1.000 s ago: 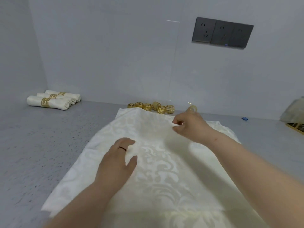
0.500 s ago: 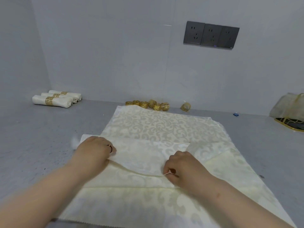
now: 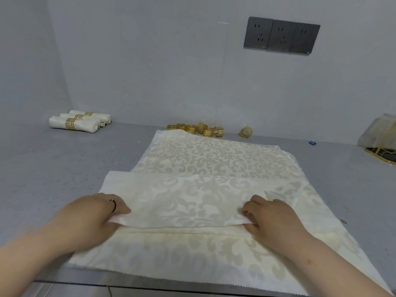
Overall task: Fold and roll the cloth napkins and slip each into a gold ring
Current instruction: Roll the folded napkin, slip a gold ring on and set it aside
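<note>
Gripping the folded band of the napkin (image 3: pixel 182 202) at either end, both hands, left (image 3: pixel 92 219) and right (image 3: pixel 272 219), rest on the counter (image 3: pixel 53 168).

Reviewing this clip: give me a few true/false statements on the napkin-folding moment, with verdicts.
1. Both hands, left hand and right hand, grip the folded napkin. True.
2. Three finished napkin rolls lie at the far left. True.
3. The loose gold rings sit on the napkin. False: they lie on the counter beyond its far edge.
4. A ring is already on the napkin being folded. False: none is.
</note>
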Demonstrator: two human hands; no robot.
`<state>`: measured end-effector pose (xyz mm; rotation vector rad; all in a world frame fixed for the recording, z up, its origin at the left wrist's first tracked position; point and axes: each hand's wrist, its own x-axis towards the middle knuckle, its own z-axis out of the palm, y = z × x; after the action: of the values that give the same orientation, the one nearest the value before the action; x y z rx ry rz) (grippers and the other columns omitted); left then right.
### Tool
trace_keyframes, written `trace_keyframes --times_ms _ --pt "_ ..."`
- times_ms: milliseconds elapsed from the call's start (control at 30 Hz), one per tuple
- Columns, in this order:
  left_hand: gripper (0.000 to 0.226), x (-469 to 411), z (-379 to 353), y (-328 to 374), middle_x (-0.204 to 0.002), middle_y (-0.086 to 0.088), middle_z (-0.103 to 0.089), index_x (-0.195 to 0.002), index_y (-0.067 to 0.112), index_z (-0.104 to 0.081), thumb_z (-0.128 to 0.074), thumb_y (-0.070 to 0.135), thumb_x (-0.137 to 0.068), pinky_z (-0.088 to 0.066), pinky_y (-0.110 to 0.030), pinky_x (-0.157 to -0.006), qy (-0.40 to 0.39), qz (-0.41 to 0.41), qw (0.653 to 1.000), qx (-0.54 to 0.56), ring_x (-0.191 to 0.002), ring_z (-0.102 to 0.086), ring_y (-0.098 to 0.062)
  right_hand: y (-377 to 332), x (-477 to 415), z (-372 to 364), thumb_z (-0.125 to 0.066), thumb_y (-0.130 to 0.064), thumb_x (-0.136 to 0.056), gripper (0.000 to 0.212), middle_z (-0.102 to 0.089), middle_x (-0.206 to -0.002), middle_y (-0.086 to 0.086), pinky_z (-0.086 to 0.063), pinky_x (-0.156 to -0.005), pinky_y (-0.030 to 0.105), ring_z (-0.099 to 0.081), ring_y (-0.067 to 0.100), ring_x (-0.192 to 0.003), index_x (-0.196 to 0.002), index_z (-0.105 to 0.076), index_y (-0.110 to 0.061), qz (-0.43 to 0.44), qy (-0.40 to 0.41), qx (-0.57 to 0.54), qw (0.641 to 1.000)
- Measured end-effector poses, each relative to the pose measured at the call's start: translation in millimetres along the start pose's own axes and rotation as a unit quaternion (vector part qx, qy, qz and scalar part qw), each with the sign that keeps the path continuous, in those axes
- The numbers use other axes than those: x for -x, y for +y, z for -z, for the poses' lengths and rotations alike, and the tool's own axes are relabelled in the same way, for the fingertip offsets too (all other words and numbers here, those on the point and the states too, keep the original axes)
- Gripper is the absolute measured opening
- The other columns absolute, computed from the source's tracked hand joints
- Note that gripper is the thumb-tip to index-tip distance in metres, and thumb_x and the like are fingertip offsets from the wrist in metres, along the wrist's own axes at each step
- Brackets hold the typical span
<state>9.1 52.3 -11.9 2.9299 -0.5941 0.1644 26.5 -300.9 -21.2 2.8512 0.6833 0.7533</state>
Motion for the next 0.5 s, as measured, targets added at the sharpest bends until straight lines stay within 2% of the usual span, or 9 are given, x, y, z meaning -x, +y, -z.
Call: trace_keyframes --times_ms 33,67,133,167,233,267,300,367,500 --pt "0.056 1.7 7.6 4.8 -0.116 0.04 -0.035 -0.098 0.069 -0.047 -0.063 0.077 -0.045 -0.028 -0.003 -0.093 -0.051 0.013 0.996 0.069 -0.112 -0.04 0.02 1.3 2.6 -1.3 -0.04 -0.039 -0.059 0.024 -0.052 -0.051 -0.012 0.0 -0.045 0.009 -0.034 0.004 -0.032 -0.054 -0.061 -0.03 -0.004 0.011 -0.009 1.0" --pt "0.061 1.2 13.6 9.9 -0.118 0.045 -0.029 -0.095 0.078 -0.042 -0.05 0.091 -0.036 -0.022 0.002 -0.093 -0.051 0.016 0.989 0.14 -0.113 -0.031 0.028 2.7 5.6 -2.9 -0.039 -0.039 -0.061 0.026 -0.054 -0.055 -0.013 -0.003 -0.044 0.008 -0.039 0.002 -0.036 -0.057 -0.063 -0.03 -0.001 0.018 -0.022 1.0" --pt "0.065 -5.4 20.8 24.1 -0.121 0.046 -0.029 -0.097 0.074 -0.047 -0.036 0.098 -0.037 -0.024 0.002 -0.09 -0.004 0.013 0.973 0.231 -0.115 -0.029 0.029 4.2 10.5 -4.7 -0.039 -0.038 -0.065 0.029 -0.058 -0.063 -0.015 -0.017 -0.046 0.006 -0.051 0.003 -0.047 -0.063 -0.067 -0.03 0.013 0.029 -0.043 0.999" --pt "0.067 -13.6 21.9 32.1 -0.124 0.044 -0.028 -0.101 0.066 -0.048 -0.03 0.096 -0.044 -0.023 0.0 -0.091 0.004 0.011 0.972 0.234 -0.118 -0.029 0.024 3.9 12.3 -5.4 -0.039 -0.037 -0.067 0.029 -0.06 -0.066 -0.016 -0.025 -0.048 0.008 -0.054 0.005 -0.05 -0.065 -0.068 -0.03 0.018 0.04 -0.045 0.998" --pt "0.084 -37.8 20.2 51.9 -0.132 0.033 -0.023 -0.12 0.049 -0.038 -0.02 0.093 -0.052 -0.016 -0.005 -0.098 -0.003 0.001 0.978 0.207 -0.126 -0.023 0.013 1.6 15.5 -6.5 -0.039 -0.035 -0.068 0.029 -0.061 -0.067 -0.016 -0.036 -0.052 0.013 -0.057 0.006 -0.054 -0.065 -0.068 -0.03 0.022 0.051 -0.044 0.997" --pt "0.085 -52.3 15.7 59.4 -0.139 0.027 -0.022 -0.132 0.039 -0.035 -0.026 0.087 -0.063 -0.014 -0.008 -0.102 -0.011 0.003 0.983 0.183 -0.13 -0.02 0.008 0.0 16.6 -6.6 -0.039 -0.034 -0.068 0.028 -0.061 -0.067 -0.016 -0.037 -0.052 0.015 -0.057 0.006 -0.054 -0.065 -0.067 -0.03 0.019 0.052 -0.047 0.997" --pt "0.073 -67.9 10.5 66.1 -0.146 0.02 -0.021 -0.139 0.031 -0.03 -0.034 0.071 -0.079 -0.013 -0.012 -0.105 -0.017 0.011 0.983 0.181 -0.135 -0.018 0.002 -0.2 18.0 -6.3 -0.039 -0.034 -0.068 0.028 -0.061 -0.067 -0.016 -0.038 -0.052 0.015 -0.057 0.006 -0.054 -0.065 -0.067 -0.03 0.013 0.05 -0.049 0.997" --pt "0.054 -93.4 -1.5 76.1 -0.153 0.009 -0.019 -0.145 0.024 -0.022 -0.037 0.041 -0.095 -0.012 -0.018 -0.109 -0.013 0.021 0.981 0.194 -0.14 -0.017 -0.008 0.9 20.5 -4.4 -0.04 -0.034 -0.069 0.028 -0.061 -0.067 -0.016 -0.036 -0.05 0.014 -0.057 0.006 -0.053 -0.065 -0.067 -0.029 0.0 0.04 -0.056 0.998" --pt "0.057 -118.4 -26.2 86.6 -0.156 0.003 -0.01 -0.148 0.019 -0.01 -0.029 0.039 -0.099 -0.006 -0.028 -0.116 -0.064 0.045 0.991 0.111 -0.143 -0.009 -0.012 4.7 28.9 0.1 -0.04 -0.033 -0.071 0.029 -0.062 -0.068 -0.016 -0.038 -0.045 0.014 -0.058 0.005 -0.054 -0.066 -0.068 -0.029 -0.007 0.036 -0.063 0.997"
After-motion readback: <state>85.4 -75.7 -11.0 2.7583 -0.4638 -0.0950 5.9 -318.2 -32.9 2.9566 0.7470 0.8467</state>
